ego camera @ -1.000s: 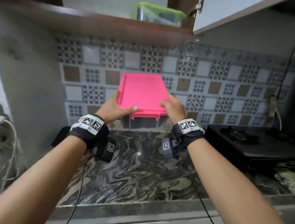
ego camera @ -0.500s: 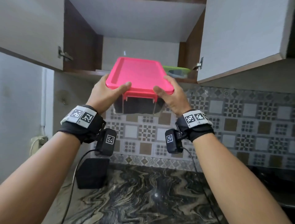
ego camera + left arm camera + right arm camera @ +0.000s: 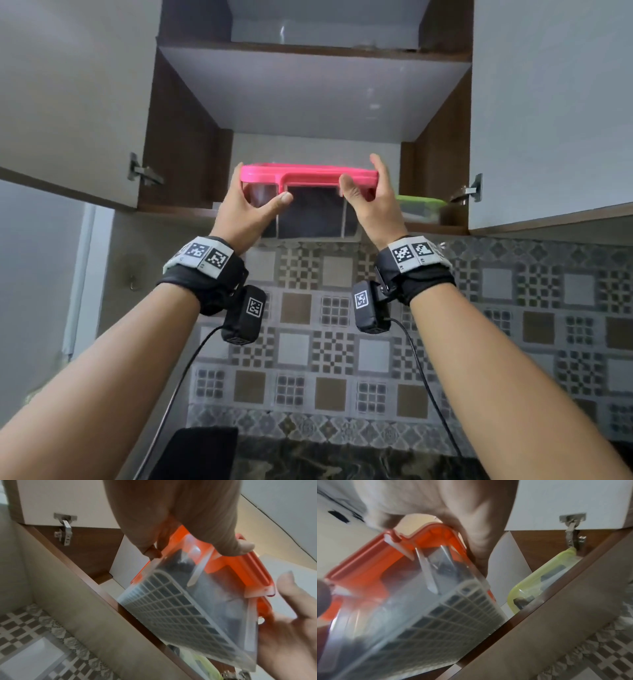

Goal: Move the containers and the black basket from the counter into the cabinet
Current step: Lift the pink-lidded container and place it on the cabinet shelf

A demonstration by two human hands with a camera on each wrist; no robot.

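A clear container with a pink lid (image 3: 308, 173) is held up at the mouth of the open cabinet, level with its lower shelf (image 3: 178, 209). My left hand (image 3: 248, 209) grips its left end, thumb on the front wall. My right hand (image 3: 373, 198) grips its right end, fingers up along the lid's edge. In the wrist views the same container (image 3: 188, 608) (image 3: 412, 615) shows a gridded clear base and dark contents, its far end over the shelf. A green-lidded container (image 3: 419, 205) (image 3: 539, 582) sits on the shelf at the right. A black object (image 3: 202, 452) lies on the counter below.
Both cabinet doors (image 3: 68, 102) (image 3: 555, 109) stand open to either side, hinges (image 3: 140, 169) (image 3: 469, 190) showing. An upper shelf (image 3: 308, 54) spans the cabinet above. Patterned tiles (image 3: 308, 342) cover the wall under the cabinet, above a marbled counter (image 3: 359, 459).
Both hands have lifted the pink-lidded container from the counter up to the cabinet's lower shelf. My view has tilted upward with it.
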